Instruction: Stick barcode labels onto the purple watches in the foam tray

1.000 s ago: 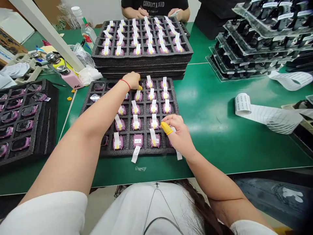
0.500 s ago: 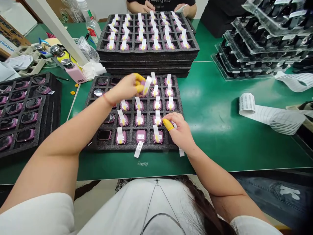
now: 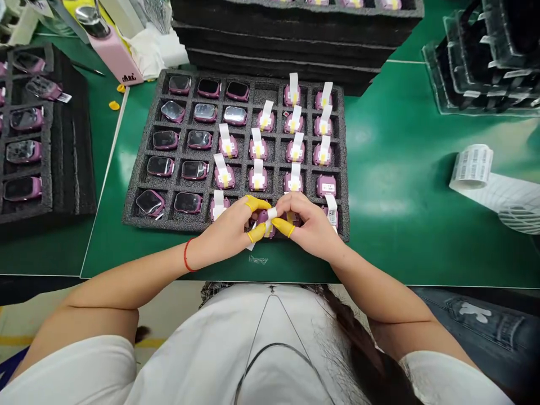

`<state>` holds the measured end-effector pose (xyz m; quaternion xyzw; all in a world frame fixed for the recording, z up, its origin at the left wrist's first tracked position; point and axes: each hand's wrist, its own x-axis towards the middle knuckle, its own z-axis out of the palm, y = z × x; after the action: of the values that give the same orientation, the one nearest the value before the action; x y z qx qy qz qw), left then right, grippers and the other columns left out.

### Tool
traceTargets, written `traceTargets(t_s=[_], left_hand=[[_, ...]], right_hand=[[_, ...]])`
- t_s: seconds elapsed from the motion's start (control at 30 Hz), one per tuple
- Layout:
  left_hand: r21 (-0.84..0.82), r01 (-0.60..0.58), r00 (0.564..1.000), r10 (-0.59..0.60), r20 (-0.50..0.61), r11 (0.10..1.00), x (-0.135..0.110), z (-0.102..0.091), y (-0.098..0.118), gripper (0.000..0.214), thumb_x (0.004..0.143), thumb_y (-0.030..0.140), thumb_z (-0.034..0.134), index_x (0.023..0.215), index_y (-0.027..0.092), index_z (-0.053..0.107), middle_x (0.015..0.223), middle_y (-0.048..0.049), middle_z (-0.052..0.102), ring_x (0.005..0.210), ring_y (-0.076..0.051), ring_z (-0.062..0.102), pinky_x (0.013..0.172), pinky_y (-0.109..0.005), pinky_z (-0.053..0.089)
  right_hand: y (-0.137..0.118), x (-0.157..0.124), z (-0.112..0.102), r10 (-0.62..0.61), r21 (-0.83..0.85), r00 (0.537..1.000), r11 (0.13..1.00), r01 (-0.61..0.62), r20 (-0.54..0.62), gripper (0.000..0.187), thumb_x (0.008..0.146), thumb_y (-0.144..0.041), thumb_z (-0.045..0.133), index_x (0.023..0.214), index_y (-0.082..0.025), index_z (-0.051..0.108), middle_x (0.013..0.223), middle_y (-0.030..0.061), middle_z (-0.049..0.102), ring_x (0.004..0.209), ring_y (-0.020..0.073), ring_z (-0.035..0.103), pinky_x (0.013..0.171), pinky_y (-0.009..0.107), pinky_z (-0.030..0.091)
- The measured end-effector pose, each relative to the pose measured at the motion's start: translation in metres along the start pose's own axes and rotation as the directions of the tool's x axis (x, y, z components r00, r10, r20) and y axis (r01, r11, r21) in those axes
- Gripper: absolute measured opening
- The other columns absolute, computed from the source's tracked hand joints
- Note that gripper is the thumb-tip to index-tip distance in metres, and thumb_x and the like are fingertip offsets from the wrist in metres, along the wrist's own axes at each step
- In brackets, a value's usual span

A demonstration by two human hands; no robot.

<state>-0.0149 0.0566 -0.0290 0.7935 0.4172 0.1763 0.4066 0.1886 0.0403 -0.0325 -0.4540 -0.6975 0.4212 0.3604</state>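
Observation:
A black foam tray (image 3: pixel 139 185) holds rows of purple watch bodies, some screen up on the left, others on the right carrying white and yellow label strips. Both my hands meet over the tray's near edge. My left hand (image 3: pixel 230 228) and my right hand (image 3: pixel 307 225), each with yellow finger cots, pinch one purple watch body (image 3: pixel 265 216) with a white label strip between them. A red cord circles my left wrist.
A second foam tray (image 3: pixel 63 163) of watches lies at the left. More foam trays (image 3: pixel 287 39) are stacked behind. Clear plastic trays (image 3: pixel 485 73) stand at the back right, and a roll of barcode labels (image 3: pixel 472 166) lies on the green mat. A pink bottle (image 3: pixel 112 48) stands back left.
My left hand lifted a labelled watch from the tray's far row and brought it down to the near edge, where my right hand joined it. The view tilted down.

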Motion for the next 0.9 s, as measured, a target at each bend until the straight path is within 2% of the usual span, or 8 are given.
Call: traceTargets(t_s=[0.13, 0.23, 0.33, 0.4, 0.53, 0.6, 0.7, 0.9], left_hand=[[0.078, -0.160, 0.987, 0.160, 0.010, 0.984, -0.001, 0.001, -0.003, 0.019, 0.090, 0.020, 0.056, 0.109, 0.016, 0.060, 0.109, -0.0086, 0.060, 0.100, -0.019, 0.057, 0.084, -0.033, 0.053], [0.098, -0.227, 0.973, 0.230, -0.027, 0.969, -0.003, 0.003, -0.007, 0.022, 0.092, 0.017, 0.052, 0.113, 0.016, 0.060, 0.114, -0.0105, 0.059, 0.108, -0.020, 0.057, 0.092, -0.035, 0.052], [0.041, -0.287, 0.951, 0.290, -0.104, 0.957, -0.005, 0.005, -0.010, 0.024, 0.093, 0.014, 0.049, 0.114, 0.018, 0.061, 0.114, -0.0092, 0.061, 0.107, -0.018, 0.059, 0.092, -0.034, 0.053], [0.012, -0.304, 0.944, 0.303, -0.132, 0.953, -0.005, 0.006, -0.010, 0.019, 0.091, 0.017, 0.055, 0.108, 0.019, 0.064, 0.111, -0.0077, 0.063, 0.104, -0.017, 0.061, 0.089, -0.032, 0.054], [0.053, -0.265, 0.949, 0.270, -0.160, 0.963, -0.005, 0.009, -0.009, 0.011, 0.089, 0.018, 0.061, 0.098, 0.019, 0.068, 0.109, -0.0064, 0.065, 0.101, -0.017, 0.062, 0.088, -0.032, 0.053], [0.055, -0.260, 0.948, 0.265, -0.174, 0.964, -0.005, 0.011, -0.009, 0.009, 0.089, 0.017, 0.060, 0.094, 0.019, 0.068, 0.106, -0.0056, 0.066, 0.100, -0.016, 0.062, 0.086, -0.030, 0.053], [0.036, -0.271, 0.942, 0.273, -0.197, 0.962, -0.005, 0.012, -0.008, 0.006, 0.090, 0.018, 0.061, 0.091, 0.018, 0.067, 0.101, -0.0050, 0.067, 0.096, -0.015, 0.063, 0.083, -0.028, 0.053], [0.025, -0.259, 0.948, 0.259, -0.186, 0.966, -0.003, 0.013, -0.008, 0.006, 0.089, 0.018, 0.062, 0.091, 0.019, 0.067, 0.104, -0.0042, 0.066, 0.097, -0.015, 0.062, 0.085, -0.029, 0.052]], right_hand=[[-0.001, 0.002, 0.001, 0.059, 0.086, 0.997, 0.994, -0.064, 0.053, 0.009, 0.080, -0.013, 0.067, 0.082, -0.020, 0.060, 0.085, 0.0009, 0.061, 0.080, 0.0134, 0.055, 0.074, 0.031, 0.046], [-0.003, 0.002, 0.002, 0.090, 0.157, 0.993, 0.983, -0.100, 0.071, 0.006, 0.083, -0.014, 0.063, 0.084, -0.019, 0.060, 0.082, 0.0002, 0.060, 0.072, 0.0110, 0.055, 0.064, 0.026, 0.045], [-0.002, 0.002, 0.000, -0.057, 0.080, 0.998, 0.995, 0.056, 0.014, 0.010, 0.082, -0.009, 0.063, 0.082, -0.020, 0.061, 0.081, 0.0002, 0.060, 0.072, 0.0109, 0.055, 0.063, 0.026, 0.046], [-0.001, 0.003, -0.003, -0.194, -0.007, 0.981, 0.981, 0.194, -0.011, 0.014, 0.081, -0.007, 0.064, 0.082, -0.020, 0.062, 0.081, 0.0003, 0.061, 0.074, 0.0115, 0.057, 0.066, 0.026, 0.047], [-0.003, 0.002, -0.013, -0.374, -0.143, 0.921, 0.911, 0.387, 0.107, 0.015, 0.082, -0.007, 0.064, 0.083, -0.022, 0.063, 0.085, 0.0020, 0.063, 0.080, 0.0129, 0.060, 0.072, 0.028, 0.051], [-0.005, 0.001, -0.019, -0.373, -0.171, 0.903, 0.896, 0.411, 0.215, 0.014, 0.085, -0.008, 0.062, 0.088, -0.022, 0.065, 0.092, 0.0042, 0.064, 0.086, 0.0138, 0.060, 0.075, 0.029, 0.053], [-0.007, -0.001, -0.024, -0.313, -0.140, 0.888, 0.916, 0.376, 0.337, 0.012, 0.087, -0.016, 0.063, 0.098, -0.020, 0.065, 0.101, 0.0081, 0.063, 0.092, 0.0150, 0.061, 0.078, 0.029, 0.055], [-0.006, -0.002, -0.018, -0.259, -0.205, 0.938, 0.929, 0.308, 0.232, 0.008, 0.091, -0.014, 0.058, 0.096, -0.020, 0.060, 0.093, 0.0053, 0.067, 0.086, 0.0147, 0.063, 0.074, 0.029, 0.054]])
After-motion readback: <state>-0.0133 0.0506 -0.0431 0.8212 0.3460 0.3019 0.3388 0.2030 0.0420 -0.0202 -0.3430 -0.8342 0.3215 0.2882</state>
